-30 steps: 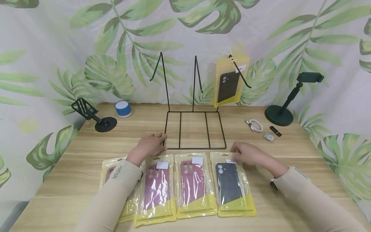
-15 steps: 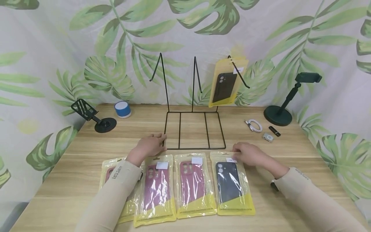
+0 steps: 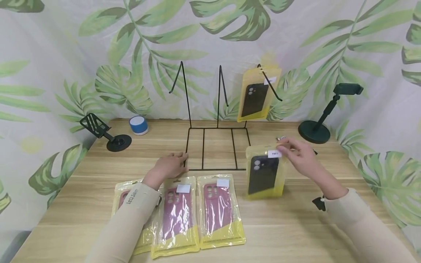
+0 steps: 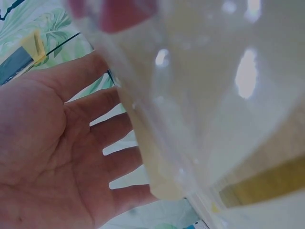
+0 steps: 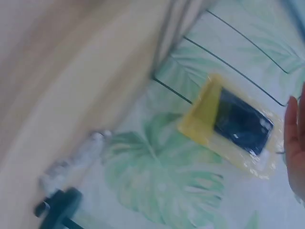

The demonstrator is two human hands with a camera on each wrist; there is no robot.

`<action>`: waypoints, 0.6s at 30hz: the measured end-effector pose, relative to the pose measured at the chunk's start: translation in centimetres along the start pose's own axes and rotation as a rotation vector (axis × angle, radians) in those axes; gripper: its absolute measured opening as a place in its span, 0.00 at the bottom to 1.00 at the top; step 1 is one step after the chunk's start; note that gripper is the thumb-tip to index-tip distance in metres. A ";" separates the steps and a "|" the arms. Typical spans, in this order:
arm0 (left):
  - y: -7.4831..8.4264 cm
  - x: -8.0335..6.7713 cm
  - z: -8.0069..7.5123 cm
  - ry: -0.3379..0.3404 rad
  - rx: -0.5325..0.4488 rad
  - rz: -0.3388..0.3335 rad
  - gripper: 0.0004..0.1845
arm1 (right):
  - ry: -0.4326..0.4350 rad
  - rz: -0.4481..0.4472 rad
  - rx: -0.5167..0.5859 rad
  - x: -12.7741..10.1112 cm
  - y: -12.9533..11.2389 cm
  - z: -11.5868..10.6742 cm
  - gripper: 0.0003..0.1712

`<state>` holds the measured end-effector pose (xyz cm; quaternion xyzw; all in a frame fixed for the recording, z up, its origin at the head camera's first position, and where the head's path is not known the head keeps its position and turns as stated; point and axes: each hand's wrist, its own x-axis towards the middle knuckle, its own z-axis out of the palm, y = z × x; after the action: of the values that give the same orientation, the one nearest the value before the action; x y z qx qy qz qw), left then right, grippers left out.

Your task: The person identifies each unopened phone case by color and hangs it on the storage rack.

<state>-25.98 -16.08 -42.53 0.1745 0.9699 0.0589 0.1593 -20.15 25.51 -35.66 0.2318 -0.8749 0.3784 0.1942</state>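
Fingers, right hand (image 3: 300,155): pinched on the top edge of the black phone case packet (image 3: 265,171).
Fingers, left hand (image 3: 169,166): straight, spread, flat on the bench (image 3: 82,204).
Held packet: upright, lifted off the bench, just right of the wire display rack (image 3: 218,120).
Maroon case packets (image 3: 200,212): flat, in front of the rack.
Hanging black case packet (image 3: 258,94): on the rack's right hook.

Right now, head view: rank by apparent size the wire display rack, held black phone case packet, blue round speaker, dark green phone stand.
1. wire display rack
2. dark green phone stand and held black phone case packet: look alike, and the packet is nearer the camera, so unranked
3. blue round speaker
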 end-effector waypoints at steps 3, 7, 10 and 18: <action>0.0 0.0 0.0 0.001 -0.002 0.000 0.34 | 0.154 -0.125 0.030 1.0 -0.4 -1.0 0.05; 0.0 -0.1 0.0 0.006 -0.001 0.001 0.34 | 0.267 -0.161 0.031 2.8 -1.1 -2.3 0.06; 0.1 -0.1 0.0 0.009 -0.005 0.001 0.33 | 0.297 -0.128 0.053 4.1 -1.8 -3.3 0.02; 0.0 -0.2 0.1 0.024 -0.007 0.004 0.33 | 0.338 -0.082 0.085 6.7 -3.8 -4.3 0.06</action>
<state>-25.82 -16.16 -42.54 0.1751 0.9712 0.0646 0.1482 -22.84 24.68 -27.30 0.2083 -0.8027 0.4406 0.3438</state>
